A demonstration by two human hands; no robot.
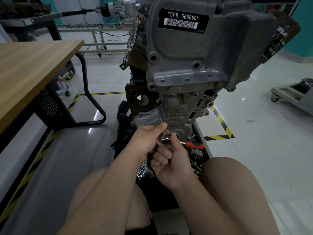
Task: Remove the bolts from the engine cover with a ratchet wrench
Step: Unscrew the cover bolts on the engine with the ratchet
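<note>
Head view: your left grip (147, 139) pinched the ext bar (160, 114), right grip (171, 161) clasped the ratchet (165, 138); socket sat on a bolt (158, 102) at the cover (179, 114) left edge. Looked midway, several bolts prob. left.

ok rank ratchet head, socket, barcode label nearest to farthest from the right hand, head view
1. ratchet head, touching the right hand.
2. socket, higher up, at the left edge of the cover.
3. label, top of the engine.
</note>
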